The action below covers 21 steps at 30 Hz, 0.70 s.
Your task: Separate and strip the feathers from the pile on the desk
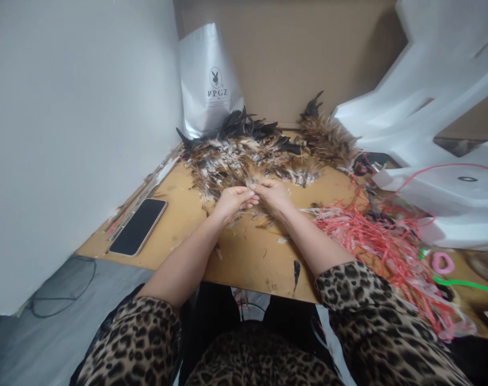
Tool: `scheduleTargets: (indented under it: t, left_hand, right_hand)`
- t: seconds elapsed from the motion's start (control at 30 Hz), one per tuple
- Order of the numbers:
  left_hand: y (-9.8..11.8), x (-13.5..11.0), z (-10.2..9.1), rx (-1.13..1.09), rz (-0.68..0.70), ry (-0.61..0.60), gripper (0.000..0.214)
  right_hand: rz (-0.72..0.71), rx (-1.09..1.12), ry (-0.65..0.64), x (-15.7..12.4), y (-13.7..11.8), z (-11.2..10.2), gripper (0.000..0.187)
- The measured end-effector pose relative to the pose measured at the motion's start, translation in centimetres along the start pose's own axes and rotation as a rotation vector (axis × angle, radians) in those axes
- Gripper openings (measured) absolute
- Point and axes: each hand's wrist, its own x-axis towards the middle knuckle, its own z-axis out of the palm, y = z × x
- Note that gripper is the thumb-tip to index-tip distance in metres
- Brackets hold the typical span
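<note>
1. Both grips meet at the near edge of the feather pile (247,155), in the head view. The left grip (233,199) and the right grip (273,195) are fingertip to fingertip.
2. Each grip is closed, fingers curled in and pinching a small tuft (252,186) of pale feathers held between the two hands.
3. This tuft sits just at the front rim of the pile, low over the tabletop (247,257).
4. The pile of brown, white and black feathers spreads across the back of the tabletop, up to the cardboard wall (300,53).
5. A white bag (209,80) with a printed logo leans upright behind the pile on the left.
6. A phone (138,226) lies flat, screen dark, near the left edge, well apart from the hands.
7. A tangle of pink-red strips (372,236) lies to the right of the right forearm, with a pink ring (442,262) and a green strip (460,281) beyond it.
8. White sheets (428,107) are stacked at the far right.
9. One dark feather (297,271) lies alone near the front edge.
10. Leopard-print sleeves (360,289) cover both upper arms.
</note>
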Motion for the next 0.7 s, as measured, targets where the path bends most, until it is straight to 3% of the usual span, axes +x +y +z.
scheduleTargets:
  t: [0.2,0.33,0.47,0.7]
  left_hand:
    - [0.7,-0.3,0.1,0.027,0.004,0.02,0.023]
    - [1.6,0.3,-1.0,-0.007,0.162,0.184,0.024]
    - [2.3,0.9,-2.4,-0.091,0.25,0.314,0.025]
    - [1.8,0.9,-2.5,-0.107,0.236,0.29,0.023]
  right_hand:
    - [0.035,0.089,-0.042,0.0,0.0,0.3,0.031]
    - [0.033,0.105,0.042,0.4,-0.1,0.2,0.031]
    - [-0.11,-0.223,0.152,0.9,0.6,-0.7,0.02]
    - [-0.253,-0.924,-0.002,0.4,0.9,-0.7,0.017]
